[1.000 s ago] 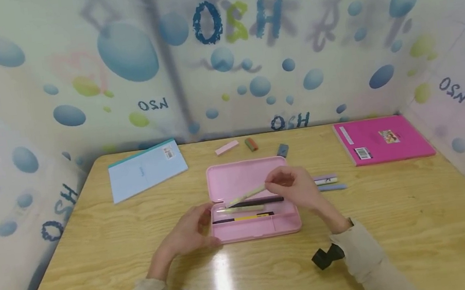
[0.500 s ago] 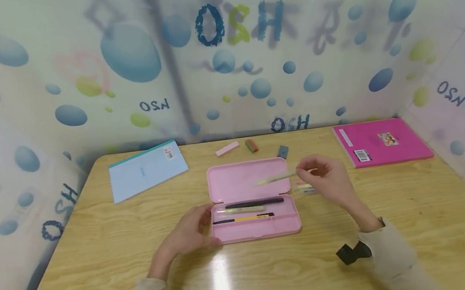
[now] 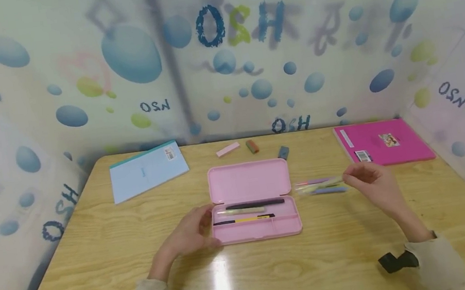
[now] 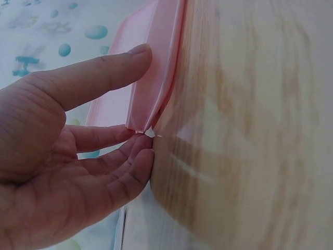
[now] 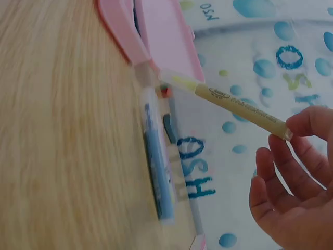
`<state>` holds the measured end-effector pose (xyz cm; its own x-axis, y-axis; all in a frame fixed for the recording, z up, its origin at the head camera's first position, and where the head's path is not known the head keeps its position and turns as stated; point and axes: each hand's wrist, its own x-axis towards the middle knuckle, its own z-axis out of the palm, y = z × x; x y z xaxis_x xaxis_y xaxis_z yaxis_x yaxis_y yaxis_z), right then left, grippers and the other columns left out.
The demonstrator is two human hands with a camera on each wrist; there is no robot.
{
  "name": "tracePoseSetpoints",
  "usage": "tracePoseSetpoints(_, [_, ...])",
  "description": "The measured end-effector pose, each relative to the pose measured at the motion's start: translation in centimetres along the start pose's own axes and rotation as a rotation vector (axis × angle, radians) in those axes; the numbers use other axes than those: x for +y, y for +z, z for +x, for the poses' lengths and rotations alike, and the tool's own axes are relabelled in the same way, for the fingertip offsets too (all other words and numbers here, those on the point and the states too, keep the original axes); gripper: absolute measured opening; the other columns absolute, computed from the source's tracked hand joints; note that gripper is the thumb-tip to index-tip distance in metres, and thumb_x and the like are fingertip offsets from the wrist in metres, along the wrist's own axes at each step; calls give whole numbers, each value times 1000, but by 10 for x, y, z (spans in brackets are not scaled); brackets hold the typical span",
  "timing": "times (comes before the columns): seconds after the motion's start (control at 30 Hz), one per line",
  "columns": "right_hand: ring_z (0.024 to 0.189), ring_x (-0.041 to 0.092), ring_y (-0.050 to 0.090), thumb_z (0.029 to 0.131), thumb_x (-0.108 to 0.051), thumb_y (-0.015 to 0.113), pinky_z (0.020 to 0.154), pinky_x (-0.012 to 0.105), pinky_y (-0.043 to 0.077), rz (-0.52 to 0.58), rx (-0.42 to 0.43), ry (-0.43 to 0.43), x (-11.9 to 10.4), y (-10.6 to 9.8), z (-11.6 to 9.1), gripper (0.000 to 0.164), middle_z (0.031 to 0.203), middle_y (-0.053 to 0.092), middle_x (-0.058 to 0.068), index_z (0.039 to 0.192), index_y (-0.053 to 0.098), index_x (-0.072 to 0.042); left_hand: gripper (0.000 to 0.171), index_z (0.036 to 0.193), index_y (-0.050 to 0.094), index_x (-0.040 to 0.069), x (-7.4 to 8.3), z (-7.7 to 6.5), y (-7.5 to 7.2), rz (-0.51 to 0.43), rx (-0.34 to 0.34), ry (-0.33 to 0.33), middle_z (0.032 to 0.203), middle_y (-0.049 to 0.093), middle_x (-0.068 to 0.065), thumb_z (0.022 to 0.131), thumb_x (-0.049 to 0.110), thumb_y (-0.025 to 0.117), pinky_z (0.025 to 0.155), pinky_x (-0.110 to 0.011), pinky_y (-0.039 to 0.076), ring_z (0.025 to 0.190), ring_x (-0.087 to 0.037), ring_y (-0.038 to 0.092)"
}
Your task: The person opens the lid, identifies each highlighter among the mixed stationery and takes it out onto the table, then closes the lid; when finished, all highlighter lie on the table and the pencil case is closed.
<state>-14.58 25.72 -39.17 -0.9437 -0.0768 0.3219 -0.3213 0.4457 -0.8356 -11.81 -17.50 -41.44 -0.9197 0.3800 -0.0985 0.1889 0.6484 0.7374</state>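
Note:
A pink pencil case (image 3: 248, 181) lies with its lid folded back on the wooden table. My left hand (image 3: 187, 231) holds its left end, thumb (image 4: 127, 65) on the front side and fingertips by the back corner. Between thumb and fingertips, my right hand (image 3: 377, 188) pinches the end of a yellow highlighter (image 5: 239, 107) with a clear cap. That highlighter is above a blue pen (image 3: 330, 191) and a purple pen (image 3: 314, 181) right of the case. Inside the case are a black pen (image 3: 255, 204), a pale green highlighter (image 3: 245, 211) and a yellow-and-black pen (image 3: 247, 219).
A pink bar-shaped piece (image 3: 228, 150), a red-and-green block (image 3: 252, 146) and a dark grey-blue block (image 3: 283, 152) lie behind the case. A light blue notebook (image 3: 150, 171) is at the back left, a magenta book (image 3: 384, 142) at the back right. Patterned walls (image 3: 222, 68) enclose the table.
My right hand has carried the yellow highlighter from above the case to the right, over the pens on the table. The left hand has stayed at the case's left end.

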Motion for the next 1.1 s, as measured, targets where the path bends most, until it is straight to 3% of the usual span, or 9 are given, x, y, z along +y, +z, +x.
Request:
tracePoseSetpoints(0.13, [77,3,64,90,-5,65,71,14,50,1,-28,31,10,-9,-5,12,84,68,-4,95,64,5,84,139,44,0,-1,0,0,-6,-2,0,121,56,-13,69,21,85,87,-40,48,106,-26,53])
tracePoseSetpoints(0.27, [76,4,63,91,-7,65,69,15,50,-41,-63,39,18,-12,-6,11,84,68,-1,95,65,4,85,140,43,1,-1,-1,0,-15,0,-12,121,56,-12,69,21,86,87,-40,48,106,-26,53])
tracePoseSetpoints(0.43, [73,5,59,87,-10,69,64,20,49,-248,-158,-1,25,-13,-4,7,83,67,0,93,69,-6,84,140,44,1,-1,-1,0,-8,2,-18,123,55,-13,70,22,85,89,-42,47,108,-27,53])
tracePoseSetpoints(0.6, [72,5,56,83,-7,72,61,24,47,-422,-295,-73,27,-17,2,10,84,67,-3,94,71,-7,83,139,45,2,0,1,1,16,-1,-17,120,56,-10,70,24,85,87,-40,47,106,-25,52])
tracePoseSetpoints(0.8, [74,13,57,81,-2,72,62,26,48,-477,-431,-33,29,-21,9,11,86,67,1,92,71,-5,84,140,44,4,-2,2,1,21,-3,-16,120,56,-9,70,25,85,85,-38,47,105,-23,51])
tracePoseSetpoints(1.1, [72,14,60,79,1,72,62,28,50,-504,-465,-54,39,-19,13,11,80,65,-2,85,68,-7,86,140,43,0,-6,1,2,-14,-1,23,123,55,-13,69,23,86,91,-43,47,110,-28,53])
